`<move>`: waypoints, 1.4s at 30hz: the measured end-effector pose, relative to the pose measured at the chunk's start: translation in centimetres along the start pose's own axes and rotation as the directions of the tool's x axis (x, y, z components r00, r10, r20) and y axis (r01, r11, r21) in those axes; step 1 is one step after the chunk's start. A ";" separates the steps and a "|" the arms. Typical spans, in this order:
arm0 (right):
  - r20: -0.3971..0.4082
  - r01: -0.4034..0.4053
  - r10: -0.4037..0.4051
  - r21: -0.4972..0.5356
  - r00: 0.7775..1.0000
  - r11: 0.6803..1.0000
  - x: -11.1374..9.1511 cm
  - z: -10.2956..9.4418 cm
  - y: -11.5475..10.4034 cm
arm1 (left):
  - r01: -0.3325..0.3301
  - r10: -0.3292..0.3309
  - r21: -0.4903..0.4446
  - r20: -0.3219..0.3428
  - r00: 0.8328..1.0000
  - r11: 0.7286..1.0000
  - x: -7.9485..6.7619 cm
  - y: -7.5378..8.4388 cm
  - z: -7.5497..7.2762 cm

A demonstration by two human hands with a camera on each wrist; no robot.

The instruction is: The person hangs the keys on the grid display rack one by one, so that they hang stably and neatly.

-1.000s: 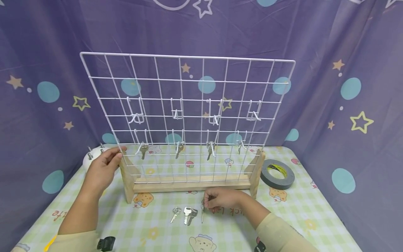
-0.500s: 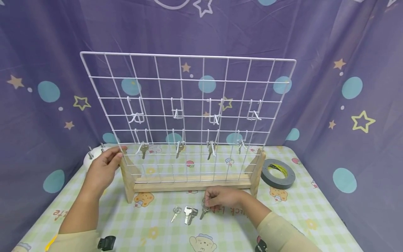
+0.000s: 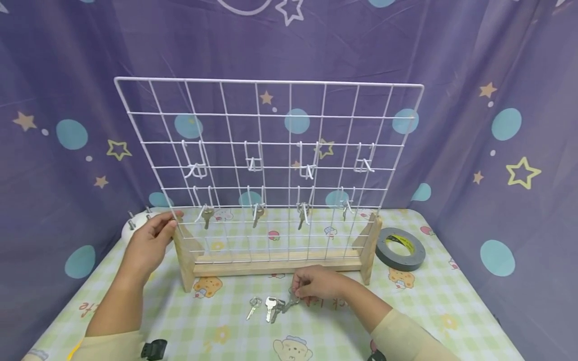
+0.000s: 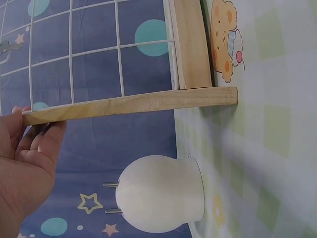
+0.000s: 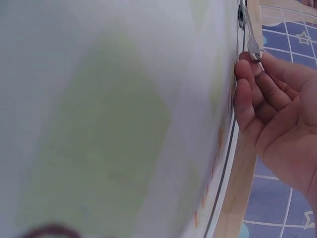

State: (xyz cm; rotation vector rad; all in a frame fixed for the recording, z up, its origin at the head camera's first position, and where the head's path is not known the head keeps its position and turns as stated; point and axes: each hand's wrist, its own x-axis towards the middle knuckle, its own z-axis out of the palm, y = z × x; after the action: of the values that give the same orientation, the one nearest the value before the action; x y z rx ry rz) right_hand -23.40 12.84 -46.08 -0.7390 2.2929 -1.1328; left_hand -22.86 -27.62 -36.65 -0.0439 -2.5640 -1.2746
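My right hand (image 3: 320,282) is low over the table in front of the stand. Between thumb and fingertips it pinches a key (image 3: 290,304), slanted down to the left. The key's blade (image 5: 251,37) also shows in the right wrist view. Close by on the cloth lie a silver key (image 3: 270,303), a darker key (image 3: 277,312) overlapping it, and a key with a ring (image 3: 253,308). With thumb and fingers, my left hand (image 3: 148,245) grips the upper end of the wooden side piece (image 4: 133,103) holding the white wire grid (image 3: 271,81).
Single keys, such as one key (image 3: 207,217), hang from the lower row of hooks. The upper hooks (image 3: 308,171) bear nothing. A grey tape roll (image 3: 399,263) lies right of the stand. Behind my left hand stands a white rounded object (image 4: 153,193) with metal pins.
The key in my right hand has swung from pointing straight down to slanting left, its tip now near the darker key. My left hand keeps its grip on the stand.
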 end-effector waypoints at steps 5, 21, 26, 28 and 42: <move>-0.051 0.063 -0.070 -0.127 0.996 0.990 -0.5 -0.4 -0.7 | -0.003 0.003 0.007 -0.008 1.000 1.000 -0.1 0.1 0.0; -0.263 0.175 -0.223 -0.194 0.939 0.965 -4.0 -1.2 -4.0 | 0.005 -0.006 -0.015 -0.013 1.000 1.000 -0.1 0.2 0.2; -0.358 0.247 -0.265 -0.096 0.895 0.964 -5.4 -1.3 -5.0 | 0.001 -0.001 -0.014 -0.015 1.000 1.000 -0.1 0.3 0.3; -0.396 0.288 -0.284 -0.050 0.873 0.956 -6.0 -1.4 -5.3 | 0.000 0.000 -0.016 -0.015 1.000 1.000 -0.1 0.3 0.3; -0.564 0.585 -0.391 0.211 0.728 0.783 -8.6 -3.1 -6.3 | -0.011 0.011 -0.024 -0.027 1.000 1.000 -0.2 0.1 0.2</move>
State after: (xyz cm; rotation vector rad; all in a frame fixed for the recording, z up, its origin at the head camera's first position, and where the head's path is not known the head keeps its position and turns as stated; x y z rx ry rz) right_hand -17.35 16.87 -37.72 -1.0406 2.1828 -2.1753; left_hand -22.66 -27.40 -36.70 -0.0450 -2.5221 -1.2934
